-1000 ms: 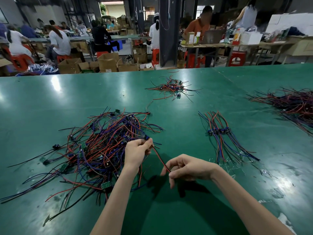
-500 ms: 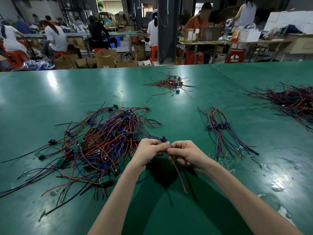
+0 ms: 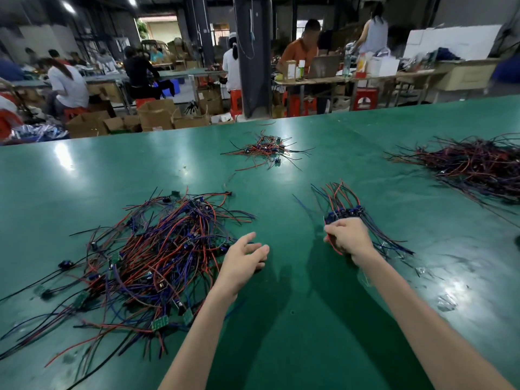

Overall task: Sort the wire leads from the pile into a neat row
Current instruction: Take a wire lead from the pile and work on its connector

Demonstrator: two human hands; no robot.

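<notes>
Green table (image 3: 281, 347) fills the lower frame. A tangled pile (image 3: 157, 257) of red, blue and black wire leads lies centre left. The left hand (image 3: 242, 263) hovers at its right edge, fingers loose, holding nothing. Right of centre, the right hand (image 3: 347, 237) grips a lead (image 3: 334, 247) at the left end of the row (image 3: 344, 211).

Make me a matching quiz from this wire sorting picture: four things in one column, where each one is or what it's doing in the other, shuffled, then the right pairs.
Column one
1. left hand
2. right hand
3. big tangled pile
4. small far pile

Column two
A. far middle of the table
B. grips a lead at the neat row
C. open, holding nothing
D. near left of the table

Pairs: 1-C, 2-B, 3-D, 4-A
</notes>
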